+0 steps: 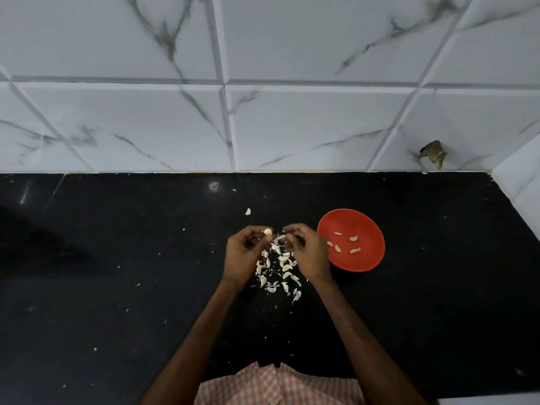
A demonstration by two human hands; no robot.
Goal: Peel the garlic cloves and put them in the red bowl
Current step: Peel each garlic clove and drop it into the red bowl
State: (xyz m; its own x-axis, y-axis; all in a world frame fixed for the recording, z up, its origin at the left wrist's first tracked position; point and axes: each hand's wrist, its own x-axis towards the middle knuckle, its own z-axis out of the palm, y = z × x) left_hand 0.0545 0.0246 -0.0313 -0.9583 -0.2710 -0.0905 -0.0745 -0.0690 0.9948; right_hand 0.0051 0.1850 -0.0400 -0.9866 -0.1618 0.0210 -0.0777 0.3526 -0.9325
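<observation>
I see left hand (244, 254) pinching a clove (268, 231), right hand (308, 252) fingertips pinching its skin (281, 237) over the scrap pile (277, 276). Red bowl (366, 255) sits near for the drop.

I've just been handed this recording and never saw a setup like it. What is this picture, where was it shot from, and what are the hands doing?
There is no machine: these are a person's two bare hands, filmed by one wide-angle camera worn on the head, looking forward and down. That is why the arms enter from the bottom edge. The left hand pinches a garlic clove; the right hand pinches what looks like a strip of skin beside it. Under the hands, on the black counter, lies a pile of cloves and loose skins. To the right stands the red bowl with five peeled cloves in it. One stray clove lies farther back, toward the tiled wall.
</observation>
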